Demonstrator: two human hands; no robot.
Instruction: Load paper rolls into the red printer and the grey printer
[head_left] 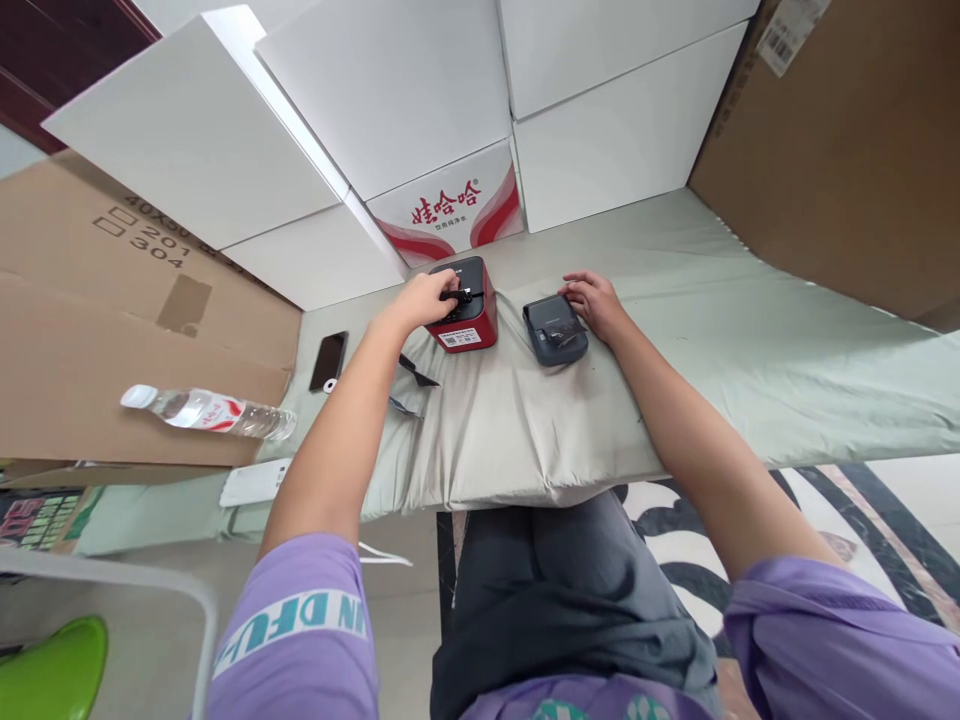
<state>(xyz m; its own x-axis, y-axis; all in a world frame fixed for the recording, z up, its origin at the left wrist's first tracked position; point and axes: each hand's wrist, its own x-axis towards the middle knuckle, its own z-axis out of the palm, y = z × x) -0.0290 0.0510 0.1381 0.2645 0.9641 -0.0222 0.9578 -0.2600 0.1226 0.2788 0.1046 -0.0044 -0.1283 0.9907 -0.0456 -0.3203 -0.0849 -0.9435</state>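
Observation:
My left hand (431, 298) is over the top of a red and black box-shaped device (487, 305). Its fingers are closed on a small black piece (459, 296), whose kind I cannot make out. A white label with a code is on the device's front. My right hand (594, 304) lies with fingers stretched at the right edge of a dark grey, rounded rectangular device (546, 318). A dark, shiny patch shows on that device's lower right. Black strips or wrappers (417, 372) lie below my left wrist.
White boxes (397, 90) are stacked behind, with one red-and-white printed box (459, 205). Cardboard cartons stand left (142, 330) and right (840, 160). A phone (328, 360), a water bottle (214, 412) and a white strip-like item (253, 482) are at left on the cloth-covered table (517, 450).

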